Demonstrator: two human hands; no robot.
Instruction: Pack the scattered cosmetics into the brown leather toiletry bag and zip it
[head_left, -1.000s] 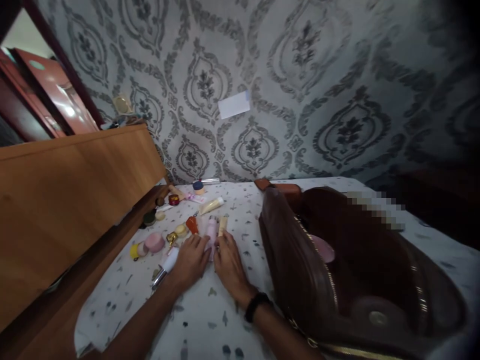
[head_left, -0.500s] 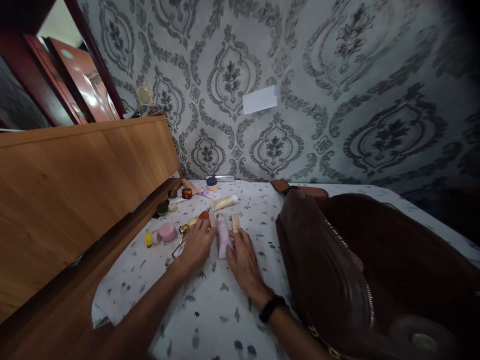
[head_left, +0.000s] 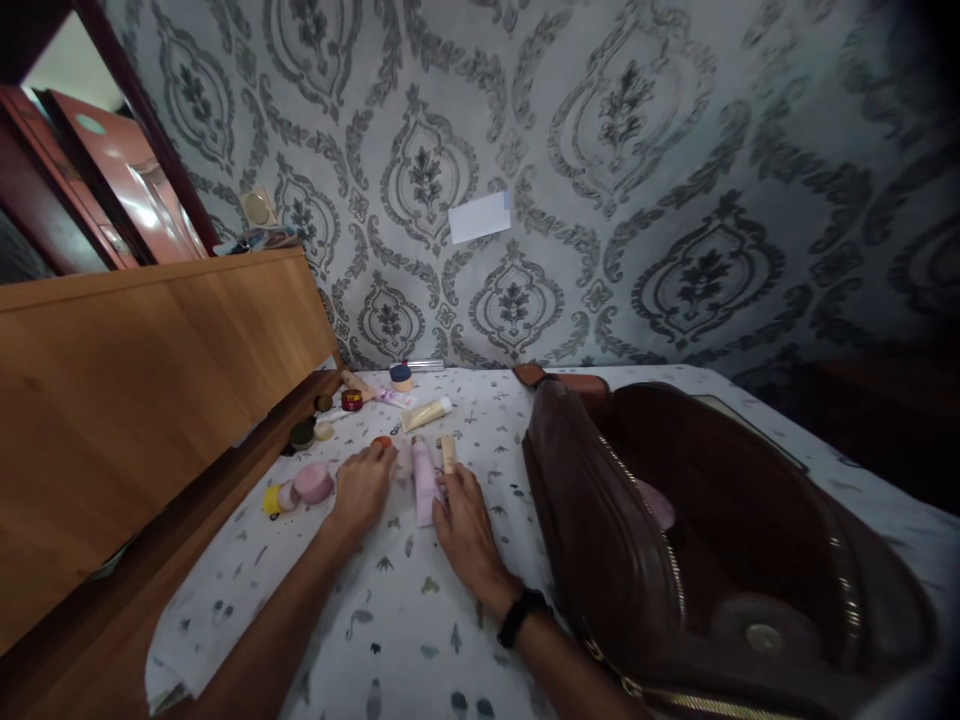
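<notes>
Palm down on the patterned sheet, my left hand [head_left: 364, 485] curls its fingers over small things I cannot make out. An orange item [head_left: 382, 441] shows just past its fingertips. My right hand [head_left: 469, 525] is closed round the lower end of a slim beige tube [head_left: 448, 453]. Close to its thumb lies a pink squeeze tube [head_left: 424, 480], between the two hands. Left of my left hand are a round pink jar [head_left: 313, 483] and a small yellow-capped container [head_left: 273, 499]. A cream tube with a white cap [head_left: 426, 414] lies farther back.
A large brown leather bag [head_left: 570, 520] stands unzipped on the right. Toward the wall are a dark-lidded jar [head_left: 401, 377], a red jar [head_left: 351, 400] and a dark green round item [head_left: 302, 434]. A wooden panel [head_left: 165, 370] borders the left side.
My view has turned slightly right. My left hand has drawn a little away from the pink tube and now covers the gold item. My right hand stays by the beige tube.
</notes>
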